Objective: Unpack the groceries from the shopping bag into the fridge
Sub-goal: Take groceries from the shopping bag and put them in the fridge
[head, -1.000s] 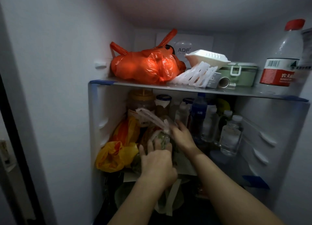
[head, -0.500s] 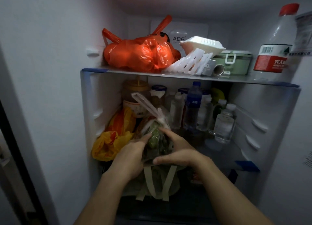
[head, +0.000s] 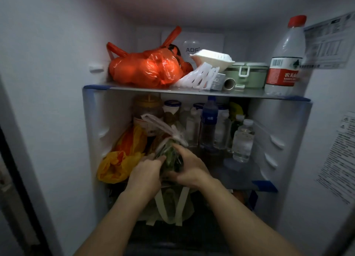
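Clear plastic: bag of greens (head: pixel 171 156), middle shelf, front.
Feel: likely light, soft, slippery, easily crushed.
Hold: knotted neck (head: pixel 177 133) or underneath.
Left hand (head: pixel 147 172): curled against it.
Right hand (head: pixel 189 167): wrapped round it.

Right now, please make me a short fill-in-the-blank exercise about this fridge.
1. Both hands, left hand and right hand, hold a clear bag of ____ vegetables.
2. The orange bag lies on the ____ shelf.
3. The big water bottle has a ____ cap.

Missing words: green; top; red
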Demonstrator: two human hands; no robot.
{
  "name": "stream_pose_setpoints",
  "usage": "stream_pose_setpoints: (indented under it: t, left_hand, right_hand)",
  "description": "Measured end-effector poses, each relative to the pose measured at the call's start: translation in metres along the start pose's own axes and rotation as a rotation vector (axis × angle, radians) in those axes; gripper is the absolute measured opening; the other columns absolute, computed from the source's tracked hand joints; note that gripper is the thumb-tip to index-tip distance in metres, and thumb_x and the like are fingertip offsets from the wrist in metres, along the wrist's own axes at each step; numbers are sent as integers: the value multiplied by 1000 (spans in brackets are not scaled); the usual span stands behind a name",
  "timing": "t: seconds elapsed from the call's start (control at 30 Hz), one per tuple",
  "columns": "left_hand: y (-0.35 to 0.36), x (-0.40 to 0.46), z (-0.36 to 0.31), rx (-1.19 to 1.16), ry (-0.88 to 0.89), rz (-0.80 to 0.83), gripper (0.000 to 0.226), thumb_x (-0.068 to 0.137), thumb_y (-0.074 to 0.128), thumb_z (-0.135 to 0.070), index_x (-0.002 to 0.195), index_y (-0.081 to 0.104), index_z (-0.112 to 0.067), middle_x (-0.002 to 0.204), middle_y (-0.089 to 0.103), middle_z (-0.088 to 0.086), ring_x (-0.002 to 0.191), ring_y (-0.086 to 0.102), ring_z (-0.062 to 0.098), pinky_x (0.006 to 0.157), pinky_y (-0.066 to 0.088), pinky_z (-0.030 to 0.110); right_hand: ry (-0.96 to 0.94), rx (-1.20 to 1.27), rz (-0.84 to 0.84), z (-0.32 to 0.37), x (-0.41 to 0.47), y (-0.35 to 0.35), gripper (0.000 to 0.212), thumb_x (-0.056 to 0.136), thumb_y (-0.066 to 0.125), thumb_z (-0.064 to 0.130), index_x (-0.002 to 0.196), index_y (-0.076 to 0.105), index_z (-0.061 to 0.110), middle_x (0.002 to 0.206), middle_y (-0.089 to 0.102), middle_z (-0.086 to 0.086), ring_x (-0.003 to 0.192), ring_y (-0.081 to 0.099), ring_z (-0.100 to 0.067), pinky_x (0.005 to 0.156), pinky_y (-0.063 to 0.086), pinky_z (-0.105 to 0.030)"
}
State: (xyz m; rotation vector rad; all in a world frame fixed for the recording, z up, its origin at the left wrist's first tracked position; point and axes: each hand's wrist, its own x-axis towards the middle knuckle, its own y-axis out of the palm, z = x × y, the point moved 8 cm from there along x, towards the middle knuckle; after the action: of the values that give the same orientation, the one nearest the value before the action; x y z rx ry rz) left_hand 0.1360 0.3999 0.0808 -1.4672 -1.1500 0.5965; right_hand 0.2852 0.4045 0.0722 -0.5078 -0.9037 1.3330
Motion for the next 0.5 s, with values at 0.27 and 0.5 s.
stream_pose_setpoints:
  t: [0.27,0.5]
  left_hand:
    - [28,-36,-1,68,-119,177,78,95,62,-18,162,22,-18,170,15,15,157,13,34,124,29,47]
    - [-52,-84,26,-652,-235,-256,20,96,65,-19,114,68,-26,113,66,-6,101,64,11,81,58,30]
  right_hand:
    - [-23,-138,-89,17,-29,9,53,96,62,35,146,46,39,148,47,11,132,49,-14,106,47,-37]
    - [40,264,-169,61,-66,-18,35,93,69,32,127,63,27,115,69,10,105,68,-8,88,61,-36]
